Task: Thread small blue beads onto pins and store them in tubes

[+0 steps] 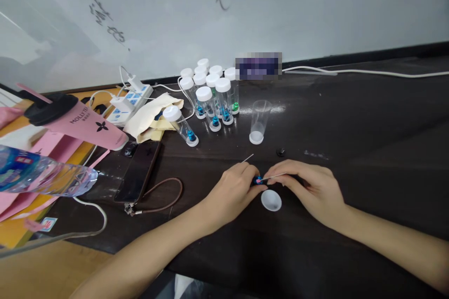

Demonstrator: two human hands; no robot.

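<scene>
My left hand (238,187) is closed, with thumb and forefinger pinching a small blue piece (258,180) that has a pink spot. Beside it, my right hand (312,189) pinches a thin light-coloured stick (277,176), whose left end meets the blue piece. Another thin stick (248,158) pokes out beyond my left knuckles; its lower part is hidden. Just below my fingertips lies a round white cap (271,200). A clear tube (261,119) without a cap stands beyond my hands, and a small black piece (281,152) lies near my right fingers.
Several white-capped clear tubes (223,98) with blue or green pieces stand near the wall; one tube (182,126) leans apart. To the left are a phone (137,173) with a strap, a pink cup (87,124), a water bottle (45,173) and a power strip (131,103).
</scene>
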